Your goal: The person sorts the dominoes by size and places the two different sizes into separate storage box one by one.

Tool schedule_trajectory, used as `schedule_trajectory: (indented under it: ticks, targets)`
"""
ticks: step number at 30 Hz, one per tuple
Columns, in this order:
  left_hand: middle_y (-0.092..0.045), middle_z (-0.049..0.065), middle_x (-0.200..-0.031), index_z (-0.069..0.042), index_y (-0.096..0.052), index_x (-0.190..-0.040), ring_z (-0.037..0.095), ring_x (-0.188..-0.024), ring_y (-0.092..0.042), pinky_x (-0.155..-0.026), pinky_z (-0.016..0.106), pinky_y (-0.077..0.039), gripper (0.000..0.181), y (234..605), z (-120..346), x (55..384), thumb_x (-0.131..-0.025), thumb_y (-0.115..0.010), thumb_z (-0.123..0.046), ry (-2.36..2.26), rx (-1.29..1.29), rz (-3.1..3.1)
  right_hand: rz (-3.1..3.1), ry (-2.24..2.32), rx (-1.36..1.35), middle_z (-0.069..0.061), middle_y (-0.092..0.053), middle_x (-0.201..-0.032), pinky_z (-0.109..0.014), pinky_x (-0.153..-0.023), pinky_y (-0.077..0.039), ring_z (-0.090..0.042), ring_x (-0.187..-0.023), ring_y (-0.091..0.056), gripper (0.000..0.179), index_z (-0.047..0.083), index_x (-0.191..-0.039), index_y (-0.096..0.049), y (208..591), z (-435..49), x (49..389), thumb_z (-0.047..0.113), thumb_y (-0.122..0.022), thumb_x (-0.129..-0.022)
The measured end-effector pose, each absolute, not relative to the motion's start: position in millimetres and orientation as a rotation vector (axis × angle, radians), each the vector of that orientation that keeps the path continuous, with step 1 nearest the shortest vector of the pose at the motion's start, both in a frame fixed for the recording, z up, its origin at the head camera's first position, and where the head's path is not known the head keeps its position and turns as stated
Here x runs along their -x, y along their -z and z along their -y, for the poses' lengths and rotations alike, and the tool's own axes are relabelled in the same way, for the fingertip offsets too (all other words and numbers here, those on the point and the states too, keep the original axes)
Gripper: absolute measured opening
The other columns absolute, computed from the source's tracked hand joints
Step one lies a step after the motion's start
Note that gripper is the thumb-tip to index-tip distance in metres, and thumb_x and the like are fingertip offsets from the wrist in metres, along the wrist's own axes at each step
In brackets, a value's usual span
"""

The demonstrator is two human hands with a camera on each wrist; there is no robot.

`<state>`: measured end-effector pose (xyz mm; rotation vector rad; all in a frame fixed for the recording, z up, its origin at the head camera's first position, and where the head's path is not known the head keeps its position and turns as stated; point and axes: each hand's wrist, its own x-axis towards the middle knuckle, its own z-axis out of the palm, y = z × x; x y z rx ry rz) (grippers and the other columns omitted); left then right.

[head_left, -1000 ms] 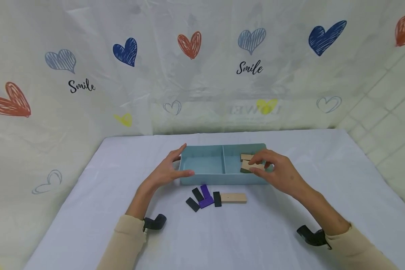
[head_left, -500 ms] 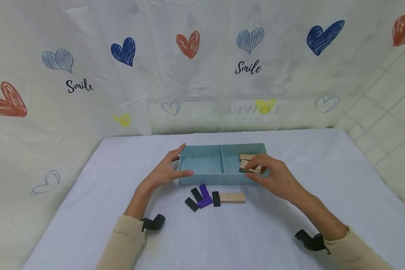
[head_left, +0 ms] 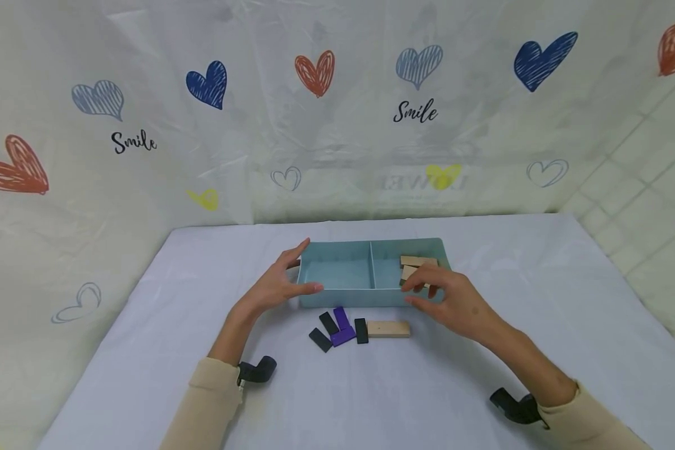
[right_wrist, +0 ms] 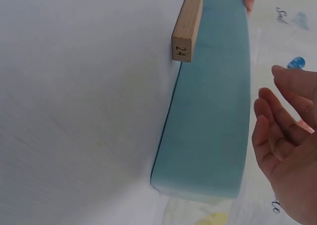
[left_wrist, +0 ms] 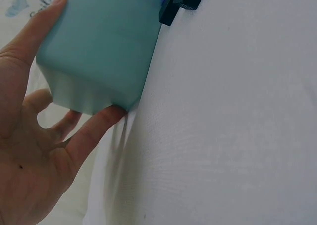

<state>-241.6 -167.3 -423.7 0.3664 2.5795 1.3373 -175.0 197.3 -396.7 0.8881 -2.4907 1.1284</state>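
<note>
My left hand spreads wide across the left end of a light-blue two-compartment tray, thumb touching its near corner. My right hand, empty, fingers bent, thumb slightly apart, hovers at the near rim beside wooden blocks in the right compartment.

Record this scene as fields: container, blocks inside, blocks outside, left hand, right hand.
Container: blue tray with two compartments
Blocks inside: wooden blocks in the right compartment, partly hidden, exact count unclear
Blocks outside: three black blocks, two purple blocks, one light wooden block with 24 on its end
Left hand: left hand touches the tray's left end
Right hand: right hand near the tray's front right, nothing visibly held
</note>
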Motion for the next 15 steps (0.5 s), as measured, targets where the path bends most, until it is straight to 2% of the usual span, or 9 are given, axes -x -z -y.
schedule_trajectory:
  ticks: [6, 15]
  targets:
    - [-0.023, -0.001, -0.172, -0.051, -0.019, -0.163, 0.031, -0.157, -0.033, -0.121, 0.066, -0.033, 0.108, 423.6, 167.4, 242.2, -0.079, -0.088, -0.053, -1.337, -0.357, -2.58, 2.492, -1.12, -0.913, 0.003, -0.073, -0.099, -0.025, -0.07, -0.055, -0.006, -0.086, -0.062, 0.036, 0.024, -0.1, -0.076, 397.6, -195.7, 173.2, -0.005, -0.085, -0.08]
    - [-0.024, 0.001, -0.172, -0.041, -0.02, -0.166, 0.032, -0.156, -0.034, -0.121, 0.066, -0.033, 0.111, 423.1, 166.4, 242.7, -0.079, -0.088, -0.052, -1.334, -0.357, -2.586, 2.523, -1.16, -0.944, 0.0, -0.075, -0.099, -0.024, -0.072, -0.057, -0.002, -0.084, -0.063, 0.031, 0.022, -0.1, -0.076, 398.0, -192.7, 171.2, -0.002, -0.084, -0.083]
